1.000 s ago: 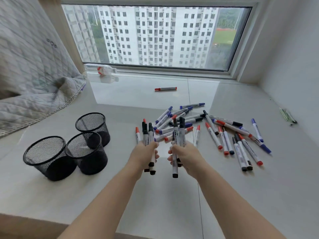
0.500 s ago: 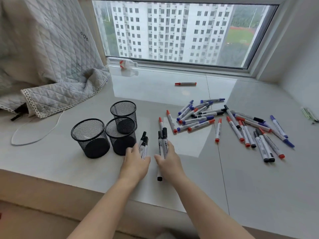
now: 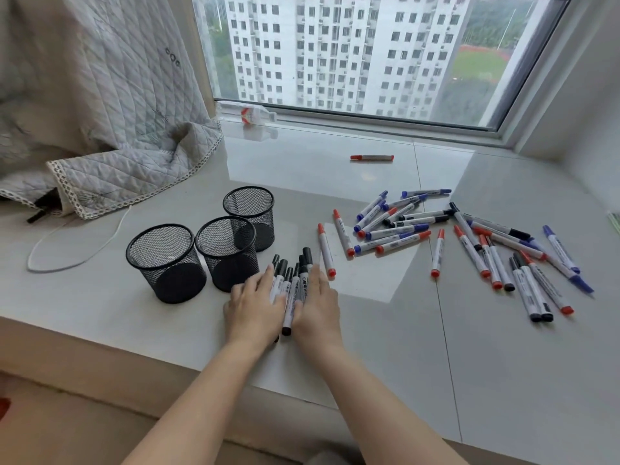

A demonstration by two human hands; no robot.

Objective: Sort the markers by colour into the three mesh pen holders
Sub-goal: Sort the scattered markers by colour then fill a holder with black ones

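1. L hand point(image 3: 254, 305) & R hand point(image 3: 317, 305) lie side by side on the worktop point(image 3: 385, 347), fingers point(image 3: 268, 275) straight, not clenched, flanking a bunch of black markers point(image 3: 292, 283). Palms press in on the bunch from both sides; nothing is gripped.
2. Black bunch lies flat, caps pointing far, just right of the nearest holders.
3. Three mesh pen holders, upright, apparently all empty: near-left holder point(image 3: 166, 261), middle holder point(image 3: 228, 251), far holder point(image 3: 250, 213), touching or nearly so.
4. Right of the hands: red markers point(image 3: 326, 250) lie close by, then a mixed pile point(image 3: 396, 219) of blue, red & black, and more strewn markers point(image 3: 523, 263) further right. One lone red marker point(image 3: 371, 157) far off by the window.
5. Far left: quilted cloth point(image 3: 100, 129), white cable point(image 3: 77, 250); a bottle point(image 3: 250, 115) lies at the sill.
6. Step, as I judge it: blacks gathered & squared up, not yet in a holder. Early in the task.
7. Next move calls for closing the fingers round the whole bunch, tipping it upright, dropping it into one holder w/o knocking the neighbours. Several blacks remain in the right-hand scatter.
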